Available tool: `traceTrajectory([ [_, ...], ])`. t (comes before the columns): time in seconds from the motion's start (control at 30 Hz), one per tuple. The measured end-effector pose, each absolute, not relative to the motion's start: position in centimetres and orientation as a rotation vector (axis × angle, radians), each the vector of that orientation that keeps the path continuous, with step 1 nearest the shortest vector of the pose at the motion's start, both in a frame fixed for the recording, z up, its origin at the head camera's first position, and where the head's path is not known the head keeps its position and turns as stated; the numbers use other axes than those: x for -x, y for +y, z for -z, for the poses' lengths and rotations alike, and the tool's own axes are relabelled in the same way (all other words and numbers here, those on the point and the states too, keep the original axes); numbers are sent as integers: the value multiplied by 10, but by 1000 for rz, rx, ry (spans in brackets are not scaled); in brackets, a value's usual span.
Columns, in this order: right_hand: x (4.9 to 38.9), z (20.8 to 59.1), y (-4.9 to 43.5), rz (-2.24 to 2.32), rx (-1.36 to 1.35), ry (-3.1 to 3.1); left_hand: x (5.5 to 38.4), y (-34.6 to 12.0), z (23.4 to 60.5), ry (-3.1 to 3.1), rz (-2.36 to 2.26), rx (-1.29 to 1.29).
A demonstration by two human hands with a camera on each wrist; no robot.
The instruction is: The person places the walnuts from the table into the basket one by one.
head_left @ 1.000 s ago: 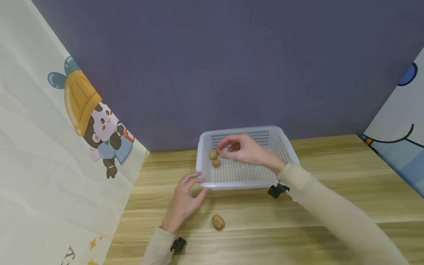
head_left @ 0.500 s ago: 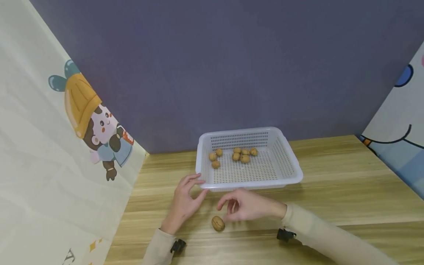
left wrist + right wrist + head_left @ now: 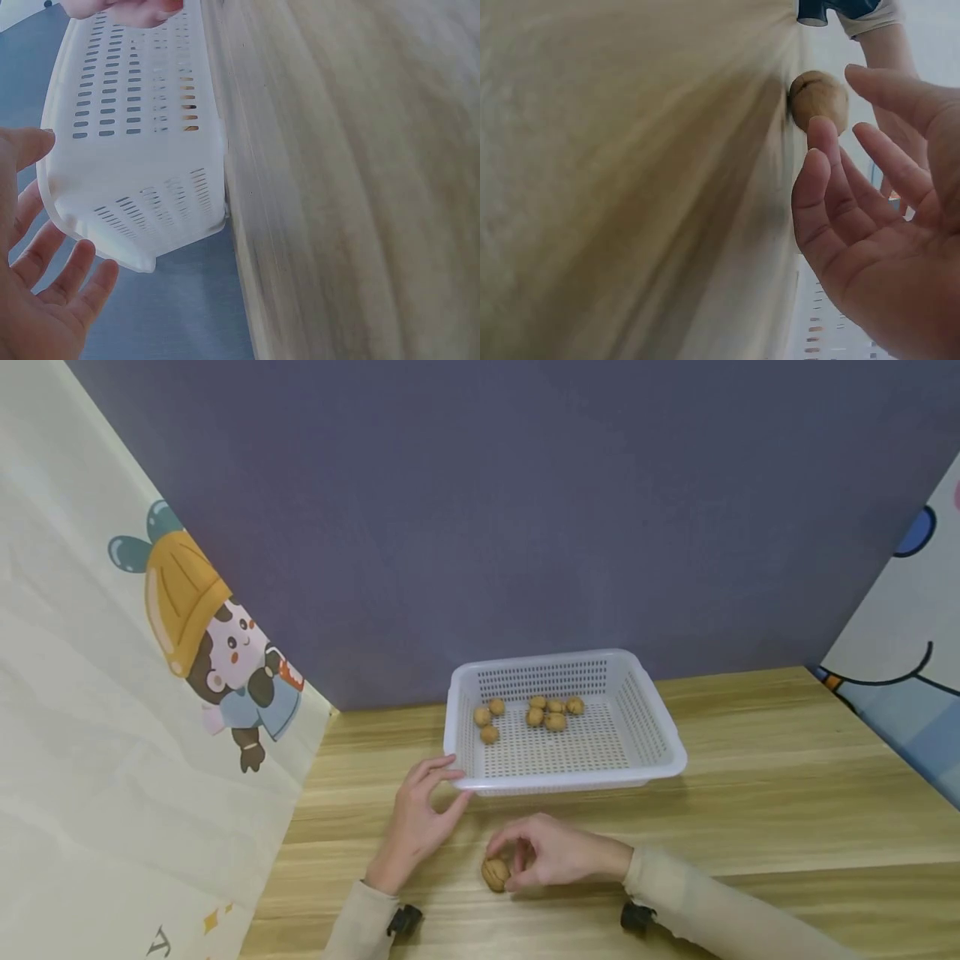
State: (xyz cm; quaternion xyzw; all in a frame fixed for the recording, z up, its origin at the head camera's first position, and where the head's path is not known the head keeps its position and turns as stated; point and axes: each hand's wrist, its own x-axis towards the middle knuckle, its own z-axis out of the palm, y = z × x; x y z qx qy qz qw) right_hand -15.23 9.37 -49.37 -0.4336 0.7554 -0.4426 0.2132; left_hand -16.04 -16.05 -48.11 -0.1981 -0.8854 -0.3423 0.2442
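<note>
A white perforated plastic basket (image 3: pixel 570 774) stands on the wooden table. My left hand (image 3: pixel 415 822) is at its near-left corner, fingers loosely spread at the rim, with thumb and fingers either side of the corner in the left wrist view. One walnut (image 3: pixel 495 874) lies on the table in front of the basket. My right hand (image 3: pixel 558 852) is at this walnut, with thumb and fingertips around it; in the right wrist view the fingers are spread about the walnut (image 3: pixel 819 102) and no firm pinch shows.
Several walnuts (image 3: pixel 555 722) lie inside the basket, some grouped at its left end and others towards the back middle. A dark wall (image 3: pixel 525 527) rises behind the table (image 3: pixel 750 760), and a pale sheet with a cartoon figure (image 3: pixel 225 635) hangs at left.
My right hand has left the basket's inside and come down towards me to the walnut on the table. The left hand stays at the basket corner.
</note>
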Motion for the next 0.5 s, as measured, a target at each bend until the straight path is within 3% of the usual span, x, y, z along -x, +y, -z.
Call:
traceTrajectory([
  [0.5, 151, 499, 90, 1214, 1121, 2087, 161, -160, 481, -2391, 931, 551],
])
